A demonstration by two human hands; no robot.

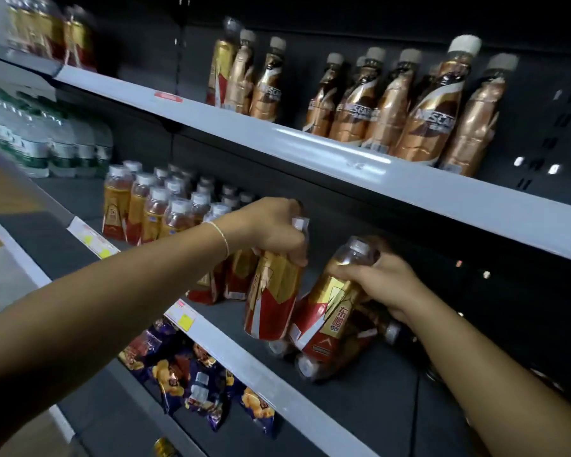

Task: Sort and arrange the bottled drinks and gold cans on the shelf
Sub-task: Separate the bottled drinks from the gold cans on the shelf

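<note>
On the middle shelf (244, 357), near its front edge, two gold-and-red labelled bottles are being handled. The upright bottle (274, 291) is gripped at its neck by the left hand (274, 232), whose fingers are curled down round the top so that only a corner of the white cap is seen; whether its base touches the shelf cannot be told. Just beside it, towards the shelf's right end, the tilted bottle (330, 311) is held at the shoulder by the right hand (383, 282), with fingers wrapped below the cap. Under these two, fallen bottles (310, 367) are lying on the shelf surface. Further back and towards the shelf's left end, a block of standing bottles (159, 206) with white caps is ranged in rows, and water bottles (47, 143) are stood at the far left. Above the middle shelf, copper-wrapped coffee bottles (409, 107) are lined up. Below it, purple snack bags (185, 374) are stacked, and a gold can (164, 448) is partly seen.
</note>
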